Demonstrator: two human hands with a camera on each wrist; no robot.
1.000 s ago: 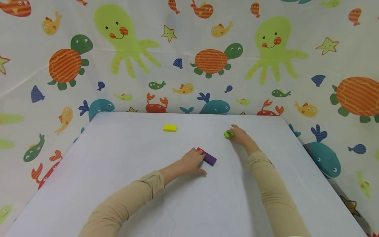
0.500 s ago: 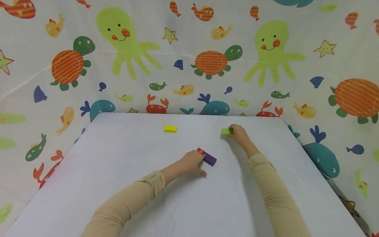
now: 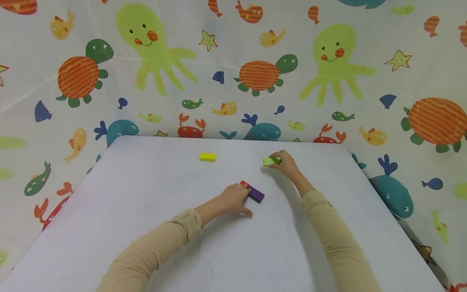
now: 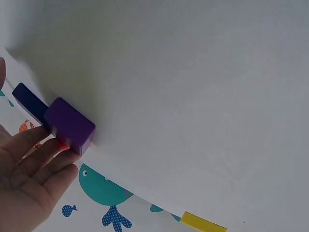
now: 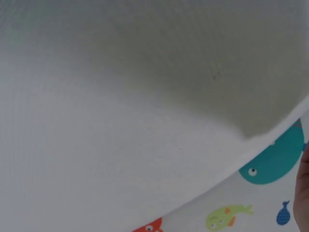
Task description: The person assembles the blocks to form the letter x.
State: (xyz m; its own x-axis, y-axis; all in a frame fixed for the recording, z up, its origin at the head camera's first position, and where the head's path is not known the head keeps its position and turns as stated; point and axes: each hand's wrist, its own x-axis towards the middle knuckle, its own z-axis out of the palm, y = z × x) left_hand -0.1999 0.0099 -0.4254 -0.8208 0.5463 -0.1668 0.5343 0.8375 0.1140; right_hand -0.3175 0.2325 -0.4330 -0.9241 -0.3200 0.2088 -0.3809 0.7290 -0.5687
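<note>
A red block [image 3: 244,184] and a dark purple block [image 3: 256,194] lie end to end near the middle of the white table. My left hand [image 3: 234,198] has its fingers laid over the red one, with the thumb held apart. In the left wrist view, two blocks show at the fingertips: a dark bluish block [image 4: 30,102] and a larger purple-looking block [image 4: 70,123], with a glint of red under the fingers. Farther back, my right hand [image 3: 286,164] pinches a light green block [image 3: 269,161] between thumb and fingers. The right wrist view shows only that hand's edge [image 5: 302,188].
A yellow block [image 3: 207,157] lies toward the back of the table [image 3: 164,211], left of centre. Directly behind the table's far edge hangs a cloth [image 3: 226,24] printed with sea animals.
My right hand has moved left with the green block, which has turned so its long side shows. The left hand and the red and purple blocks have stayed put.
</note>
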